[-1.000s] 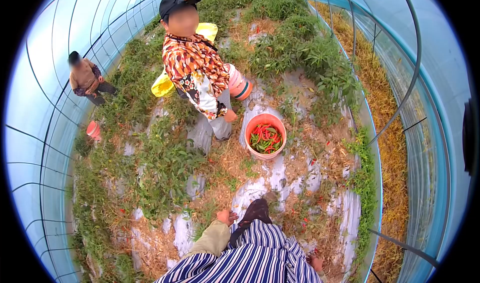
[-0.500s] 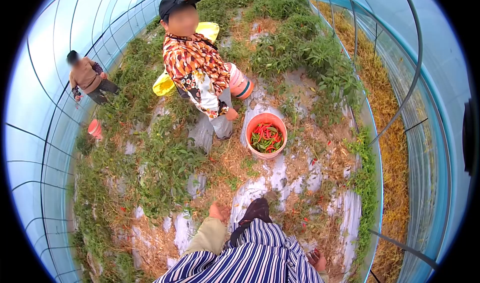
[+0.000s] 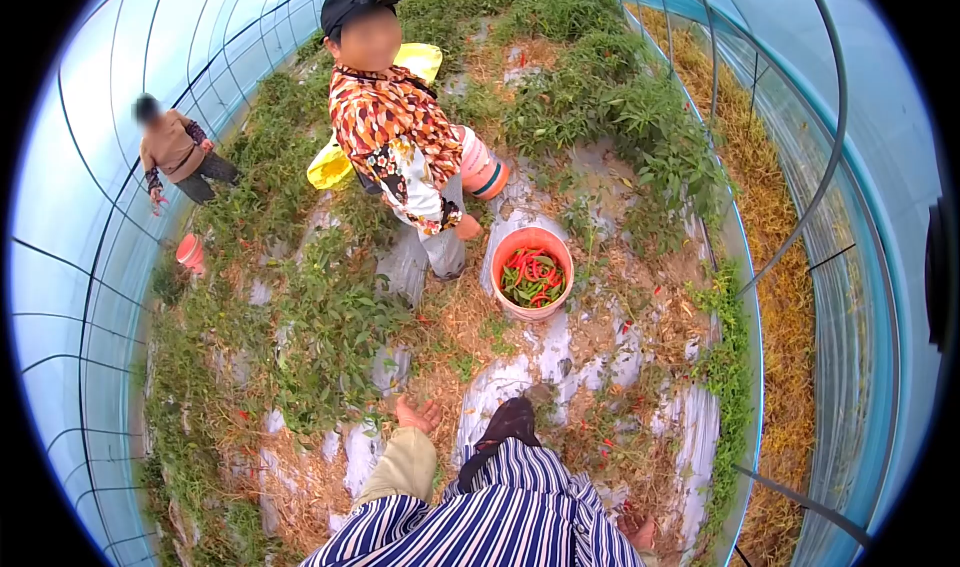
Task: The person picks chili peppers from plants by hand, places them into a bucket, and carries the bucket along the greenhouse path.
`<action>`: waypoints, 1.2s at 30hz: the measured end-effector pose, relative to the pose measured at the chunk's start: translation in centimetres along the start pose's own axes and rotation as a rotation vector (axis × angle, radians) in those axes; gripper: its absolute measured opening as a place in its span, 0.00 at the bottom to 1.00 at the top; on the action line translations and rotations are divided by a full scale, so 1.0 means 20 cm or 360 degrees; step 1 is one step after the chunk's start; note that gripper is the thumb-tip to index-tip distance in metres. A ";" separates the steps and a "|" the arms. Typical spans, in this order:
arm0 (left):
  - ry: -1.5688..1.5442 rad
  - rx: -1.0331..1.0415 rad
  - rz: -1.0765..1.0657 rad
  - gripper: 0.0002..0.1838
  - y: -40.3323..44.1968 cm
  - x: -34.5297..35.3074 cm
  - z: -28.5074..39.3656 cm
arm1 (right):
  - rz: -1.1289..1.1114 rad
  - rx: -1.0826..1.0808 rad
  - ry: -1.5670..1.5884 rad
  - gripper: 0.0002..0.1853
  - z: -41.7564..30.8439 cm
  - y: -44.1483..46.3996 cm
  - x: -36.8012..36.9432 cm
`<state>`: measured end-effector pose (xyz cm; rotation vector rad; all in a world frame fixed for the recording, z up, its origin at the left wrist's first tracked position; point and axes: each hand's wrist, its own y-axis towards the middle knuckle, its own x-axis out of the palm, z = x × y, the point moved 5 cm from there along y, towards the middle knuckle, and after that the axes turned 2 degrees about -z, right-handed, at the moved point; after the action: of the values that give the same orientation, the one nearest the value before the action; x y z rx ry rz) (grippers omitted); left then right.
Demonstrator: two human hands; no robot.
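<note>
My left hand (image 3: pixel 418 414) is held out low in front of me, palm showing and fingers spread, with nothing in it. Down by my right side, my right hand (image 3: pixel 641 533) shows only in part beside the striped garment (image 3: pixel 510 512); its fingers are too unclear to read. Ahead of me stands a pink bucket (image 3: pixel 533 312) with red and green chili peppers (image 3: pixel 533 276) in it. Both my hands are well apart from it. My dark shoe (image 3: pixel 513 422) is on the ground between the left hand and the bucket.
A co-worker in a patterned shirt (image 3: pixel 390 117) stands beside the bucket, near another pink bucket (image 3: pixel 484 167). Farther left are a second person (image 3: pixel 175 152) and a small pink bucket (image 3: pixel 190 255). Pepper plants (image 3: pixel 340 307), plastic mulch (image 3: pixel 495 387) and a hoop frame (image 3: pixel 835 117) surround me.
My left hand has swung slightly left and turned, its fingers now spread. My right hand has moved slightly and shows less clearly. The pepper bucket stays put.
</note>
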<state>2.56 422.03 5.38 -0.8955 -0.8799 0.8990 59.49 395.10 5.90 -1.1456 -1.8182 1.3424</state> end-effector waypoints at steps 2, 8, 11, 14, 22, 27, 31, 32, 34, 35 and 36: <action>0.0006 -0.0038 -0.0012 0.42 0.00 0.00 -0.02 | -0.0062 -0.0016 -0.0075 0.31 0.01 0.01 0.00; 0.0049 -0.0082 -0.0062 0.42 0.00 0.00 -0.06 | -0.0250 -0.0022 -0.0103 0.28 -0.02 0.01 0.03; 0.0047 -0.0087 -0.0052 0.41 -0.04 0.03 -0.06 | -0.0190 -0.0002 -0.0146 0.26 -0.04 -0.02 0.05; 0.0081 -0.0089 -0.0029 0.40 -0.08 0.05 -0.07 | -0.0158 -0.0013 0.0024 0.27 -0.06 -0.04 0.06; 0.0198 -0.0082 -0.0105 0.40 -0.12 0.06 -0.09 | -0.0322 -0.0042 -0.0253 0.22 -0.06 -0.04 0.07; 0.0245 -0.0121 -0.0076 0.37 -0.17 0.07 -0.11 | -0.0337 -0.0031 -0.0225 0.20 -0.04 -0.05 0.06; 0.0255 -0.0109 -0.0062 0.35 -0.20 0.07 -0.12 | -0.0338 -0.0056 -0.0217 0.18 -0.04 -0.07 0.07; 0.0262 -0.0126 -0.0103 0.34 -0.19 0.08 -0.12 | -0.0349 -0.0024 -0.0242 0.17 -0.05 -0.08 0.08; 0.0277 -0.0148 -0.0137 0.34 -0.17 0.05 -0.13 | -0.0358 -0.0010 -0.0216 0.17 -0.04 -0.10 0.10; 0.0352 -0.0137 -0.0187 0.34 -0.18 0.06 -0.13 | -0.0371 0.0001 -0.0194 0.17 -0.04 -0.11 0.10; 0.0426 -0.0126 -0.0239 0.35 -0.19 0.07 -0.14 | -0.0369 -0.0011 -0.0235 0.18 -0.04 -0.12 0.11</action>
<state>6.48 421.29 8.07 -0.9788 -0.7430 0.6016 58.50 397.07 8.28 -0.8271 -1.9927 1.3141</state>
